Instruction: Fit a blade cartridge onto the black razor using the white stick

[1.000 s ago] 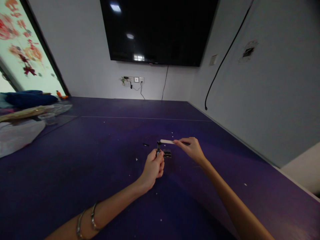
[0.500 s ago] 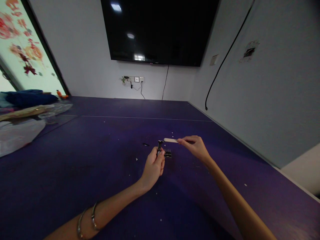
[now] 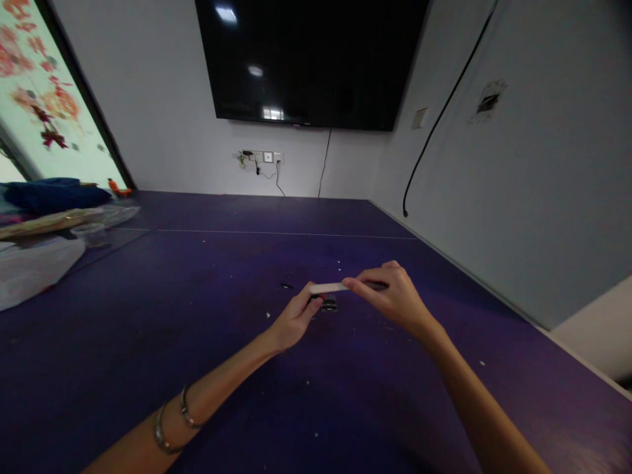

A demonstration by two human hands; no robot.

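My right hand (image 3: pixel 397 296) is closed in a pinch on a slim white stick (image 3: pixel 328 288), whose darker rear part shows behind the fingers. The stick lies nearly level, and its tip reaches the fingers of my left hand (image 3: pixel 291 322). My left hand is closed on a small dark object (image 3: pixel 316 297), mostly hidden by the fingers and the stick; a spot of red shows beside it. Just beyond the left fingertips, a small black rectangular piece (image 3: pixel 329 304) appears on the purple surface (image 3: pixel 222 382). A thin dark piece (image 3: pixel 286 286) lies farther left.
White specks are scattered over the purple surface. Plastic bags (image 3: pixel 39 266) and dark blue cloth (image 3: pixel 56 195) are piled at the left. Along the back wall are a television (image 3: pixel 316 59) and sockets (image 3: pixel 261 158). A black cable (image 3: pixel 444 108) hangs at the right wall.
The white stick has moved left and slightly down with my right hand, up against the left fingers. My left hand has tilted, and the dark object that stood upright is now mostly covered.
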